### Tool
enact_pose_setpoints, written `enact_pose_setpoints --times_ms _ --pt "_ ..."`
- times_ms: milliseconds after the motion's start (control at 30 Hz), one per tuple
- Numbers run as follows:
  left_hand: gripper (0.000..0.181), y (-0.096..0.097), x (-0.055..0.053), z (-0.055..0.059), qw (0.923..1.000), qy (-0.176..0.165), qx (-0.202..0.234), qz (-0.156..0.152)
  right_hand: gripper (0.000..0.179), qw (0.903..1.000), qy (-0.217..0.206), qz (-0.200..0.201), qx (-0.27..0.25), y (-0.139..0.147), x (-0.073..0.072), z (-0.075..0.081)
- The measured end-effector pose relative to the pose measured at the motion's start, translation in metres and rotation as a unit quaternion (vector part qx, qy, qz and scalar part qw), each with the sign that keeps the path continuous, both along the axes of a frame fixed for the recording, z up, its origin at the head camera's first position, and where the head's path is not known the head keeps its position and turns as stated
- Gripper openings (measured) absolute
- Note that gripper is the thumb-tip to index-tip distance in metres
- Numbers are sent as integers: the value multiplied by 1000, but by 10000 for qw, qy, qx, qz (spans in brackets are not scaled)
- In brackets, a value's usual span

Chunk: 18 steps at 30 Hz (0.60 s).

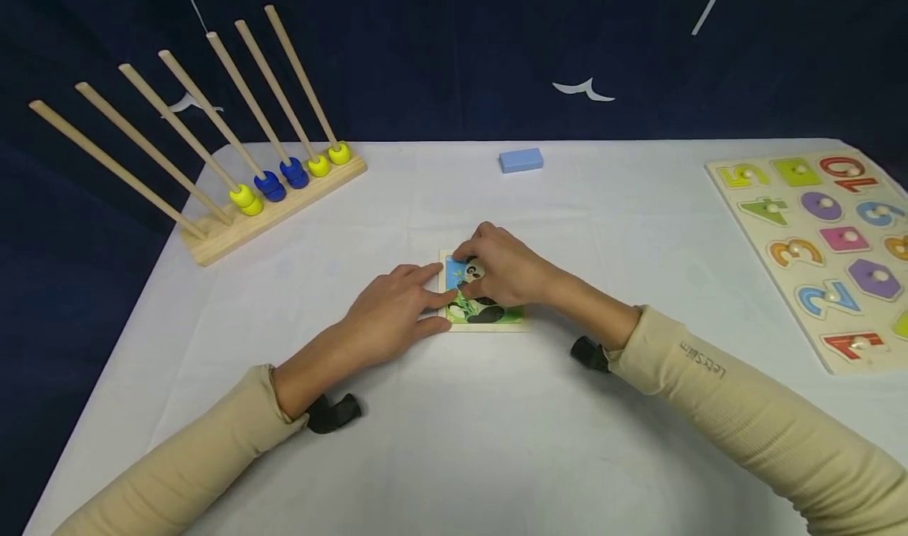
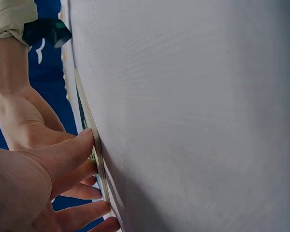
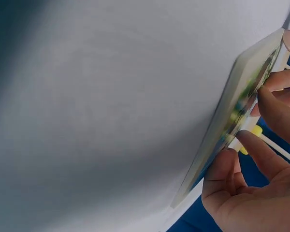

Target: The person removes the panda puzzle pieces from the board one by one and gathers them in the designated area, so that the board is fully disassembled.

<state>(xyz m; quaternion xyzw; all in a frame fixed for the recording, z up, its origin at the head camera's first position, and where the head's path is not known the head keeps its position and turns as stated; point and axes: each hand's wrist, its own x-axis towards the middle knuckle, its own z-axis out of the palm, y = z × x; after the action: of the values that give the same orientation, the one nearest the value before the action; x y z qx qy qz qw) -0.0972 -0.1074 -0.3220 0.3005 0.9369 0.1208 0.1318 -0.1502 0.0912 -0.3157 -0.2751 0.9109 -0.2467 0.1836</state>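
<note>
A small panda puzzle [image 1: 485, 314] with a pale wooden frame lies flat on the white table. Along its left side my left hand [image 1: 393, 311] reaches in, fingers extended, with fingertips and thumb touching the frame and picture edge. From above, my right hand [image 1: 507, 268] rests bent fingertips and thumb on the panda picture, set apart from each other. In the right wrist view, the right hand [image 3: 256, 193] touches the picture face of the puzzle [image 3: 232, 116]. The left wrist view has the left thumb [image 2: 72, 150] against the frame's edge. The right hand covers the puzzle's upper right.
A wooden rod counter [image 1: 277, 213] with yellow and blue beads stands at the back left. The blue block [image 1: 521, 160] lies near the back edge. At the right is a number-and-shape peg board [image 1: 816, 284]. Dark cloth [image 1: 454, 55] hangs behind the table.
</note>
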Motion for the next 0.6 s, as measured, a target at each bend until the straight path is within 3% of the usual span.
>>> enact_pose_setpoints --times_ms 300,600 --pt "41 0 0 0 10000 -38 45 31 48 9994 -273 -117 -188 -1 -5 -1" --pt "40 -2 0 -1 10000 48 63 2 52 9993 -275 -21 -266 -1 -5 -1"
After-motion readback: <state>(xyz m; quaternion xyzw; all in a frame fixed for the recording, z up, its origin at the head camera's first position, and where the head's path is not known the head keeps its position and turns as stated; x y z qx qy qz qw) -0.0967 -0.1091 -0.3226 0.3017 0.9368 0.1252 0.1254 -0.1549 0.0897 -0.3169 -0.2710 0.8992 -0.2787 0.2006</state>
